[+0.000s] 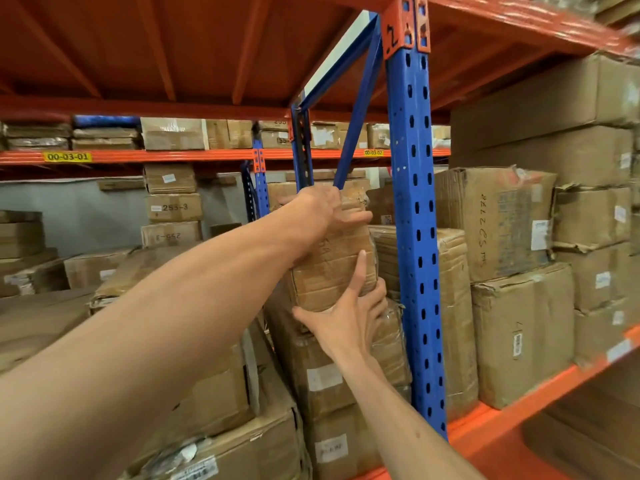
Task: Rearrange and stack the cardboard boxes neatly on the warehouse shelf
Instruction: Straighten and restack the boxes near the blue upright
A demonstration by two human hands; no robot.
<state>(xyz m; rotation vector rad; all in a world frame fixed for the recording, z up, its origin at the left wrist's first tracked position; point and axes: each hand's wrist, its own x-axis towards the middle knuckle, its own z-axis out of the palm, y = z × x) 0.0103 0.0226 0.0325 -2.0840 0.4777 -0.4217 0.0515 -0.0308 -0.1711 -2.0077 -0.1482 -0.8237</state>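
A small taped cardboard box stands at the top of a stack of boxes, just left of the blue upright. My left hand is clamped over its upper end, fingers curled round the top edge. My right hand presses against its lower front edge with fingers spread, thumb under the bottom corner. Both arms are stretched out in front of me. The box's back side is hidden.
A blue perforated upright stands right beside the held box. Large worn boxes fill the orange shelf to the right. More boxes lie low at the left. An orange deck is overhead. Further racks stand behind.
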